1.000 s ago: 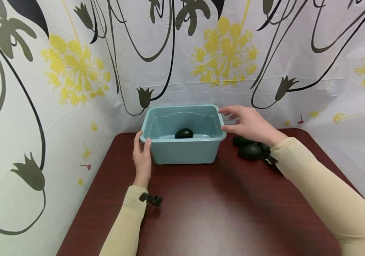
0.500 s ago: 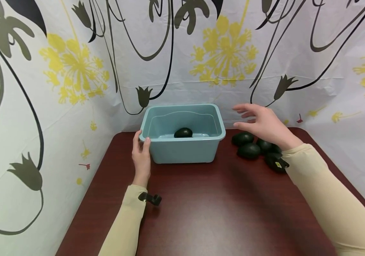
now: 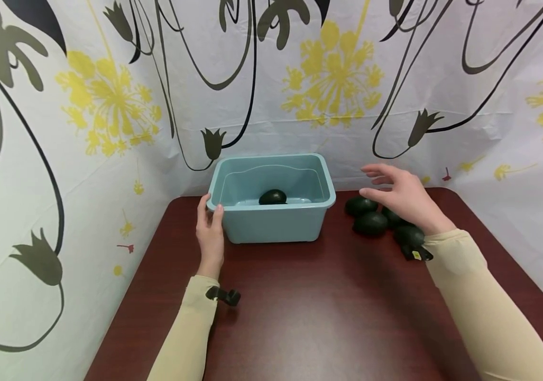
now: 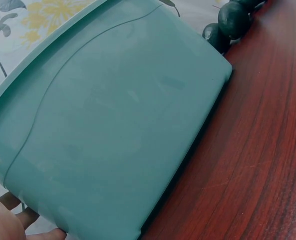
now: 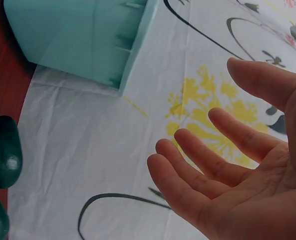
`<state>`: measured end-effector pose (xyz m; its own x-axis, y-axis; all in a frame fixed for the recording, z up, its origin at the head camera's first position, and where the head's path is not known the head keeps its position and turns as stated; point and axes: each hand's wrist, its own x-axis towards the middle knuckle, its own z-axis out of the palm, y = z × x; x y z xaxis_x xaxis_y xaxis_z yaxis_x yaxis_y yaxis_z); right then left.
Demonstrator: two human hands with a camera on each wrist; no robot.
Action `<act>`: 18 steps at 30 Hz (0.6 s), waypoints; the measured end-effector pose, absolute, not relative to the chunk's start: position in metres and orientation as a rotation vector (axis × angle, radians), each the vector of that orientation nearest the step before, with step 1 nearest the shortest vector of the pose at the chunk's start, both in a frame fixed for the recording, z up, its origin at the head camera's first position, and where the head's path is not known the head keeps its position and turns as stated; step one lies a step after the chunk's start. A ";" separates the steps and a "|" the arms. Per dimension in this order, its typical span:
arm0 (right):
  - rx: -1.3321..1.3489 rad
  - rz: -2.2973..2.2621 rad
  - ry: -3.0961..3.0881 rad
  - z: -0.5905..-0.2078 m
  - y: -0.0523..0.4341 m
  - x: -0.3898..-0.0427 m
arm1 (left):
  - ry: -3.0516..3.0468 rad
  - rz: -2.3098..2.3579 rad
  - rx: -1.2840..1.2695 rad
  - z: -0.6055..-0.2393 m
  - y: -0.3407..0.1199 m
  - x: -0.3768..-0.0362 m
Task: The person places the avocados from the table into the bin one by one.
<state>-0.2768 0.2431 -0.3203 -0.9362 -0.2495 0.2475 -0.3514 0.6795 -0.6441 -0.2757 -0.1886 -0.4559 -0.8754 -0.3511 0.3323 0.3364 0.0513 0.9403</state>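
A light blue plastic bin (image 3: pixel 273 225) stands upright near the back of the table, with a dark green avocado (image 3: pixel 273 197) lying inside. My left hand (image 3: pixel 210 241) holds the bin's front left corner, thumb at the front and fingers along the side; in the left wrist view the fingers (image 4: pixel 25 217) curl at the bin's end. To the right of the bin lies a group of several avocados (image 3: pixel 370 224). Over them hovers my right hand (image 3: pixel 406 198), fingers spread and relaxed, holding nothing, as its palm (image 5: pixel 257 200) also shows in the right wrist view.
The dark red wooden table (image 3: pixel 290 312) runs back to a white cloth (image 3: pixel 271 95) printed with flowers, which also hangs along both sides. Black straps with small devices sit on both sleeves, the left strap (image 3: pixel 223 295) showing fully.
My right hand has moved right, away from the bin's right rim to over the group of avocados. My left hand and the bin have stayed in place.
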 end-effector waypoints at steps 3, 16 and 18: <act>0.473 1.101 -2.733 -0.328 0.248 -0.277 | -1.866 -1.866 0.019 -0.448 -0.186 -0.269; 0.355 1.061 -2.745 -0.366 0.265 -0.281 | -1.823 -1.840 -0.006 -0.468 -0.190 -0.285; 0.337 1.054 -2.755 -0.372 0.267 -0.282 | -1.825 -1.832 -0.006 -0.468 -0.190 -0.285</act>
<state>-0.2816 0.2671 -0.3721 -0.9595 -0.1483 0.2394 -0.2703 0.7242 -0.6344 -0.2846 -0.1896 -0.4684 -0.8495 -0.3709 0.3752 0.3767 0.0715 0.9236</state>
